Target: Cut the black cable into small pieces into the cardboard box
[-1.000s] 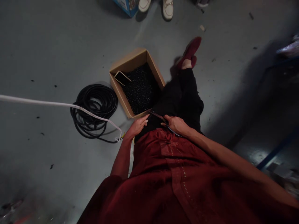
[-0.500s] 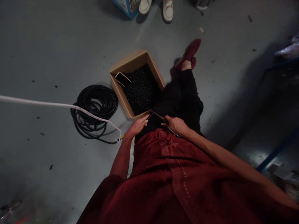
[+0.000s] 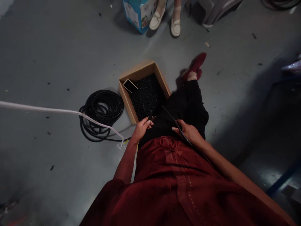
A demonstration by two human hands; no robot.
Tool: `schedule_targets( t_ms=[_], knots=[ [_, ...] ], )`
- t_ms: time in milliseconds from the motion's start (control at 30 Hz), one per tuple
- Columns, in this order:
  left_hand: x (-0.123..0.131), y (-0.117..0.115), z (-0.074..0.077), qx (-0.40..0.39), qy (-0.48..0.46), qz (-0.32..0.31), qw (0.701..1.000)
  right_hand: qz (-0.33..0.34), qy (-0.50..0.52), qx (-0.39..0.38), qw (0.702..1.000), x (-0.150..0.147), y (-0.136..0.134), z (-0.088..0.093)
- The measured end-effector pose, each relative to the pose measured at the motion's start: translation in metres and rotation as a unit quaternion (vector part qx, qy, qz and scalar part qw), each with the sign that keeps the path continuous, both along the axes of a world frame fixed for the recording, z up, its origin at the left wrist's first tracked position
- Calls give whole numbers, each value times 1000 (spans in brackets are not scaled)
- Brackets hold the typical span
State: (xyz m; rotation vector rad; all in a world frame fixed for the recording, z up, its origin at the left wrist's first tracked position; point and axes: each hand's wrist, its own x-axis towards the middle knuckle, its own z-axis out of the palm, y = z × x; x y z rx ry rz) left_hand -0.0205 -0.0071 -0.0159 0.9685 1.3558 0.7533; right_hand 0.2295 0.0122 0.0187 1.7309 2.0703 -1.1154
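Over the near edge of the cardboard box (image 3: 128, 105), my left hand (image 3: 141, 128) is closed, its fingertips pinching a short black piece (image 3: 150, 115). Many small black pieces (image 3: 147, 94) fill the bottom of that box. My right hand (image 3: 190, 133) is wrapped round a long, thin dark strip (image 3: 171, 116) above my lap. One end of the strip points up and left towards the box; the rest runs back past the hand along my forearm. Its exact kind is too dim to tell. The two hands are apart.
A coil of black hose (image 3: 101, 116) lies on the floor left of the box, with a white cord (image 3: 54, 109) crossing over it. Beyond stand a blue carton (image 3: 134, 14), another person's white shoes (image 3: 176, 28) and a grey plastic stool (image 3: 213, 11).
My right hand has drawn back to the right with the dark strip, away from my left hand. The short black piece now shows upright in my left fingers. The view has shifted.
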Motion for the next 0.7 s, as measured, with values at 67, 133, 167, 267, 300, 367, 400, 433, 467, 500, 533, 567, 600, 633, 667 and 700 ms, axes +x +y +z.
schedule_targets(
  t_ms=[67,133,167,267,300,367,400,433,467,500,533,567,600,633,667,700],
  knots=[
    [1,1,2,3,0,6,1000,6,23,1,1000,-1,-3,-1],
    [2,1,3,8,17,7,1000,12,63,7,998,-2,-5,-1],
    [2,0,3,10,29,3,1000,15,80,10,997,-2,-7,0],
    [2,-1,0,15,61,-11,998,24,100,11,995,-3,-7,4],
    [2,-1,-1,16,66,-17,998,29,100,10,994,-4,-7,6],
    [2,-1,-2,23,75,-29,996,42,97,9,994,-5,-6,10],
    [2,-1,-3,29,80,-36,996,48,94,9,994,-5,-6,11],
    [3,-1,-2,33,85,-44,995,51,92,8,994,-6,-5,12],
    [3,-2,-2,38,90,-50,994,54,90,8,994,-6,-5,12],
    [3,-2,-1,41,94,-55,993,55,87,7,995,-6,-5,12],
    [3,-2,0,42,98,-59,993,55,86,6,995,-7,-5,12],
    [4,-2,2,42,100,-62,992,55,84,6,995,-7,-6,12],
    [4,-2,3,41,102,-65,992,54,84,5,995,-7,-6,12],
    [5,-1,4,40,104,-67,992,55,84,5,995,-7,-6,11],
    [5,-1,6,41,106,-68,991,55,83,4,995,-8,-6,11],
    [6,-1,7,43,107,-72,991,55,83,5,995,-8,-6,12]
  ],
)
